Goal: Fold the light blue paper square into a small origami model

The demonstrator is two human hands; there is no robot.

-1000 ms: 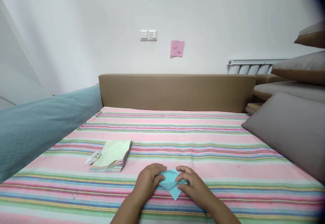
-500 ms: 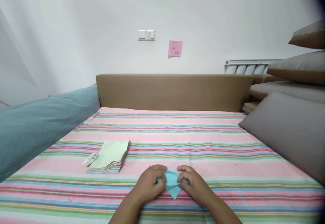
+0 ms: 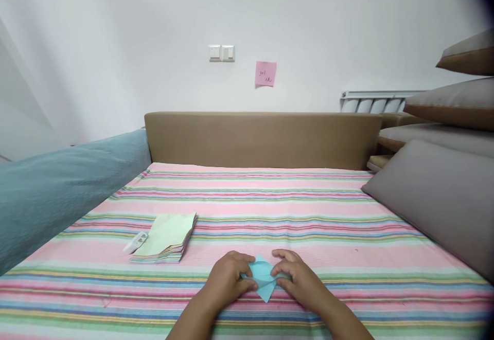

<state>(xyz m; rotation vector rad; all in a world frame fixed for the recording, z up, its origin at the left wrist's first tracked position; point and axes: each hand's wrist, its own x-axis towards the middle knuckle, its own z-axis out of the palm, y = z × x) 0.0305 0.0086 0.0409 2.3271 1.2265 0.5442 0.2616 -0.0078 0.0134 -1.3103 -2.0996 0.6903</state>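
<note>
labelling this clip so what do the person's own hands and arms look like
The left hand and right hand are ungloved, with no ring or watch visible; the forearms are bare of sleeves as far as they show.

Here we have light-blue paper (image 3: 264, 273), folded and creased, one sharp corner pointing our way, low over the striped cloth (image 3: 270, 209)!

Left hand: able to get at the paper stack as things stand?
Probably yes: only striped cloth shows between the left hand and the paper stack, and the white object lies on the stack's other side. It would likely need to release the blue paper first.
</note>
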